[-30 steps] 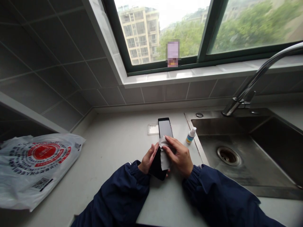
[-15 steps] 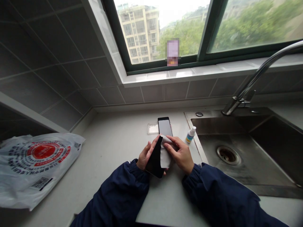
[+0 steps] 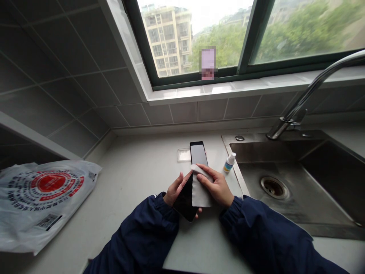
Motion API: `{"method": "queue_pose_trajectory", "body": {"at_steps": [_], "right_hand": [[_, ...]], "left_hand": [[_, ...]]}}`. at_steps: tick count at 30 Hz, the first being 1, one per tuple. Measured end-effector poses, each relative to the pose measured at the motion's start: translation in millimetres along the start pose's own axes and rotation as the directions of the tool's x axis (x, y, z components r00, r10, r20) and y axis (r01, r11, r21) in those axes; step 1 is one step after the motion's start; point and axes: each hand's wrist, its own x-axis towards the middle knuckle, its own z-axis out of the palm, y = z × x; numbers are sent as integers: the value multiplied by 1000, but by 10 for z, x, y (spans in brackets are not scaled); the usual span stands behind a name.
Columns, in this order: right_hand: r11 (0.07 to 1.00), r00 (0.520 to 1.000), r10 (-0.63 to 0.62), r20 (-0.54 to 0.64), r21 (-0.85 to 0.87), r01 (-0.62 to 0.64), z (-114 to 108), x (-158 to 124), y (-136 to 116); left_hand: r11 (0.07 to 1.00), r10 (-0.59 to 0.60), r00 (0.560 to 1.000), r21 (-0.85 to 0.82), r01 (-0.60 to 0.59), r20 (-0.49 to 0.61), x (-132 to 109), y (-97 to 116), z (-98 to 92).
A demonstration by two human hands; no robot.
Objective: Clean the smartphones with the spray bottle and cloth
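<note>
A black smartphone (image 3: pixel 184 201) lies tilted in my left hand (image 3: pixel 174 190), whose fingers wrap round it from below with the thumb along its left edge. My right hand (image 3: pixel 219 186) presses a grey cleaning cloth (image 3: pixel 200 193) with a zigzag edge onto the phone's upper right part, which the cloth hides. Just beyond my hands, a second phone (image 3: pixel 199 153) with a pale grey face rests on the counter, its near end covered by the cloth and fingers. Beside it is a clear phone case (image 3: pixel 183 155). A small white spray bottle (image 3: pixel 229 163) stands right of the second phone.
To the right is a steel sink (image 3: pixel 241 179) with a chrome faucet (image 3: pixel 299 93). On the left, a white plastic bag (image 3: pixel 28 224) with red print lies on the pale counter (image 3: pixel 134 167). A window (image 3: pixel 222 38) rises behind the counter.
The cloth has shifted on the phone and lies flatter, its top corner now over the phone's upper end. The held phone has moved slightly down and left.
</note>
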Motion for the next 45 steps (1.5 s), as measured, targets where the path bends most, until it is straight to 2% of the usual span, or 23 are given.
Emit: {"method": "queue_pose_trajectory", "body": {"at_steps": [5, 12, 17, 19, 22, 25, 28, 36, 45], "right_hand": [[1000, 998, 2, 66, 23, -4, -32, 17, -26], [996, 983, 47, 176, 66, -59, -86, 37, -73], [993, 978, -32, 204, 114, 8, -95, 58, -87], [993, 986, -40, 165, 120, 20, -76, 49, -82], [995, 999, 18, 43, 101, -22, -40, 28, -51], [995, 996, 66, -63, 78, -61, -22, 21, -5], [998, 991, 52, -126, 39, -47, -22, 25, 30], [994, 988, 26, -154, -104, -43, -35, 25, 56], [998, 979, 2, -202, -58, -14, -34, 57, 102]], "left_hand": [[999, -41, 998, 9, 40, 52, -11, -12, 18], [995, -91, 995, 35, 89, 46, -22, -35, 28], [996, -71, 997, 62, 69, 31, -38, -55, 41], [996, -57, 998, 76, 54, 32, -37, -76, 35], [994, -54, 997, 101, 49, 49, -26, -101, 29], [992, -12, 997, 129, 2, 73, -6, -102, 35], [990, 23, 998, 135, -30, 57, 8, -80, 51], [994, 94, 995, 57, -92, -44, -14, 0, 49], [997, 73, 997, 41, -72, -32, -37, 77, 39]]}}
